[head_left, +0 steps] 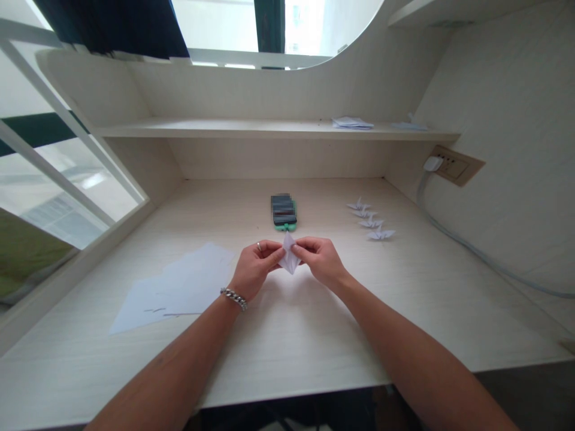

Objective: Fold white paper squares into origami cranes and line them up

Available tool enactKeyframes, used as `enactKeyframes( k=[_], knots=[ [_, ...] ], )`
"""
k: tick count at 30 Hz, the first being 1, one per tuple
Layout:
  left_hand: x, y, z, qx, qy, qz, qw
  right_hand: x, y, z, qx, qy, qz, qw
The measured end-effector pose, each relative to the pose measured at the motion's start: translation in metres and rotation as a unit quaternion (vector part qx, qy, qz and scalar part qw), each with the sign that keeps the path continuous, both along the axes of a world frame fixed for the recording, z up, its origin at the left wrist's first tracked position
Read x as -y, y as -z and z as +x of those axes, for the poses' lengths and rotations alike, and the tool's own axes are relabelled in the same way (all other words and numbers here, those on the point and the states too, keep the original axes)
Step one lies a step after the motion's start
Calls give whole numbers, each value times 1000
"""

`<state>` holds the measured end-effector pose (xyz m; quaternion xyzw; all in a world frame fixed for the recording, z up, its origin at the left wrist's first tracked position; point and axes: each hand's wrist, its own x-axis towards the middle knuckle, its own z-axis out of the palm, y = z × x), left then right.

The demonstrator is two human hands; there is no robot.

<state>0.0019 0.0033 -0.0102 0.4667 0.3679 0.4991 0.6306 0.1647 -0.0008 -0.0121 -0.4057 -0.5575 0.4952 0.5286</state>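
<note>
A small white folded paper point(290, 254), shaped like a diamond with a point at top and bottom, is held up over the desk between my two hands. My left hand point(258, 264) pinches its left side, thumb in front and fingers partly hidden behind. On the opposite edge, my right hand point(321, 258) grips the paper the same way. Just beyond the paper lies a phone point(283, 209) with a green edge. Folded paper cranes point(381, 234), several in a row, stand on the desk to the right.
White paper sheets point(179, 287) lie overlapping on the left of the desk point(287, 359). Folded papers point(353, 123) rest on the shelf point(251, 127) above. A grey cable point(476, 251) runs from the wall socket point(458, 166) down the right side.
</note>
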Motion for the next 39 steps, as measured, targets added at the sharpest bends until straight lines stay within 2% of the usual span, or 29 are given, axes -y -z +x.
enactKeyframes(
  k=[14,32,35,39],
  knots=[
    [1,-3,2,-64,-47,17,997,-1,5,-2,37,6,1,999],
    [0,-3,2,-83,-32,5,996,0,3,-4,15,-13,-56,998],
    [0,-3,2,-87,-31,4,996,2,0,-2,46,1,-26,999],
    [1,-3,1,-107,-28,0,994,4,-5,-1,79,59,30,995]
  ],
)
